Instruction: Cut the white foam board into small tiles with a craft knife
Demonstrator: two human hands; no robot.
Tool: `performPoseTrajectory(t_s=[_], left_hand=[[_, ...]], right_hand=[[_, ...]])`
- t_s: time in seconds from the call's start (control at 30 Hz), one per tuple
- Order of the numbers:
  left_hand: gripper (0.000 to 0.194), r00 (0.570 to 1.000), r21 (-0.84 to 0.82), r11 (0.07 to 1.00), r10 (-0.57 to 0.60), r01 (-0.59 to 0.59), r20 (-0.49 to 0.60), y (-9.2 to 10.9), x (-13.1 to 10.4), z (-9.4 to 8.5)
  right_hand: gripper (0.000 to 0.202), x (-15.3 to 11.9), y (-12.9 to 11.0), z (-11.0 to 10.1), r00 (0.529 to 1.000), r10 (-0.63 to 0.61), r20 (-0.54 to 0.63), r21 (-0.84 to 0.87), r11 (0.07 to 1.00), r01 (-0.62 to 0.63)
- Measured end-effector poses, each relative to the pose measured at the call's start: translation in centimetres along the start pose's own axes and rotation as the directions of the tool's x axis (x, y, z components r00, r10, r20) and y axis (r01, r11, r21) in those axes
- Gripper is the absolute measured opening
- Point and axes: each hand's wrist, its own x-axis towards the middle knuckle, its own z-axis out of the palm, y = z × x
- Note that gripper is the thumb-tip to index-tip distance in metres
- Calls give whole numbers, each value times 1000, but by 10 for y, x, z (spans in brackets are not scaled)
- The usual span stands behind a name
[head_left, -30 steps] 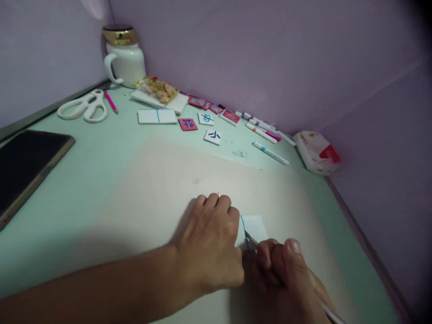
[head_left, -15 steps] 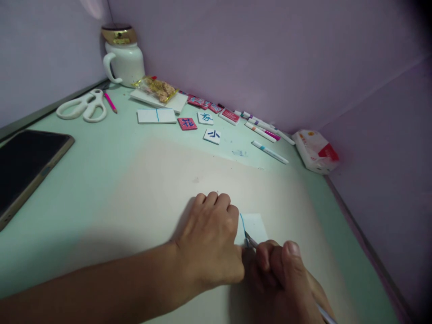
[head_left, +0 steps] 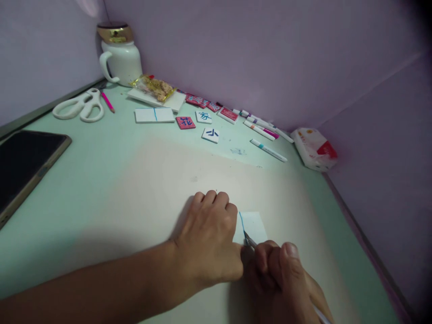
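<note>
Near the lower centre of the pale green desk (head_left: 101,180): left hand (head_left: 209,243) curled into a fist, knuckles pressed down on a small white card (head_left: 254,224). Just right of it, right hand (head_left: 286,279) pinching a thin blade (head_left: 249,240), tip touching the card's blue line.

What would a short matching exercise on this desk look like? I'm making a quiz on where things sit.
Things:
1. scissors
2. white jug
3. tissue pack
4. white card

Places:
a. far corner of the desk
b. under the left hand
c. by the right wall
d. far left, beside a pink pencil

Pairs: 1-d, 2-a, 3-c, 4-b
</note>
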Motion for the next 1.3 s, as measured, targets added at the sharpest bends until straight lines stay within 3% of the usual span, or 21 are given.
performPoseTrajectory(t_s=[0.33, 0.67, 1.1, 1.3], left_hand=[[17, 1000, -1, 1000, -5, 5, 18, 0, 2, -1], [16, 1000, 6, 1000, -15, 15, 25, 0, 2, -2], [17, 1000, 7, 1000, -25, 24, 11, -1, 3, 0], [18, 999, 2, 1000, -28, 28, 26, 1, 2, -1]], right_hand=[[52, 1, 3, -8, 999, -19, 46, -122, 992, 25], [52, -1, 2, -6, 999, -20, 48, -69, 997, 23], [51, -4, 2, -7, 995, 97, 20, -13, 995, -97], [52, -6, 0, -6, 998, 57, 15, -52, 997, -56]])
